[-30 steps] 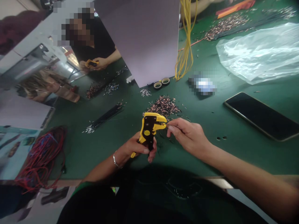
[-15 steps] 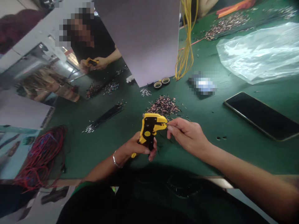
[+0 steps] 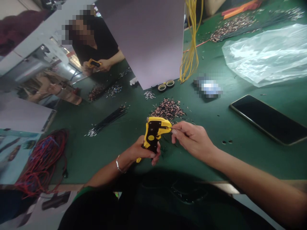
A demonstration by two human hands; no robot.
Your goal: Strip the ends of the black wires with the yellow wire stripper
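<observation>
The yellow wire stripper (image 3: 151, 134) feels stiff and light — hold it by the handle, as the left hand (image 3: 140, 150) does with curled fingers — while the right hand (image 3: 193, 139) pinches a thin wire (image 3: 169, 128) at its mouth.

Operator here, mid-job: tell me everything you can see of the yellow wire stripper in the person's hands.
The yellow-and-black wire stripper, plastic-looking, has a black side plate, a round yellow disc and a yellow grip projecting lower left. It stands tilted, head up, held by the left hand above the green work mat, not resting on it. A thin dark wire, pinched by the right hand, reaches its front end.
</observation>
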